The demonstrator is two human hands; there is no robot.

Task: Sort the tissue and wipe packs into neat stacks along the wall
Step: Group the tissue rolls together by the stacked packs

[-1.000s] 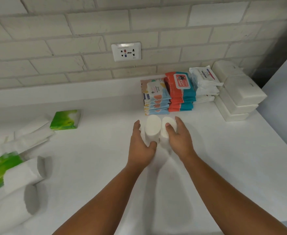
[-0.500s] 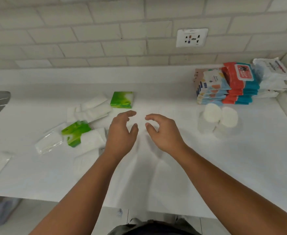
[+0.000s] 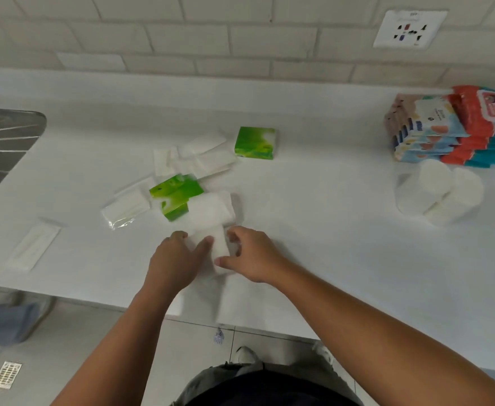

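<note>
My left hand (image 3: 176,259) and my right hand (image 3: 252,253) close from both sides on a white tissue pack (image 3: 218,244) near the counter's front edge. Behind it lies another white pack (image 3: 211,209), partly under a green pack (image 3: 176,194). A second green pack (image 3: 255,142) sits farther back beside several loose white packs (image 3: 199,156). A clear-wrapped white pack (image 3: 126,209) and a flat white pack (image 3: 34,247) lie to the left. Two white rolls (image 3: 439,191) stand at the right, in front of stacked blue wipe packs (image 3: 425,130) and red-teal packs (image 3: 480,127) by the wall.
A metal sink drainboard (image 3: 3,142) is at the far left. The white counter (image 3: 328,230) ends in a front edge just below my hands. A wall socket (image 3: 410,29) sits in the brick wall. Another person's shoe (image 3: 9,320) shows on the floor at left.
The view swung left away from the stacked packs. My hands let go of the two white rolls, moved left and down, and closed on a white pack near the front edge.
</note>
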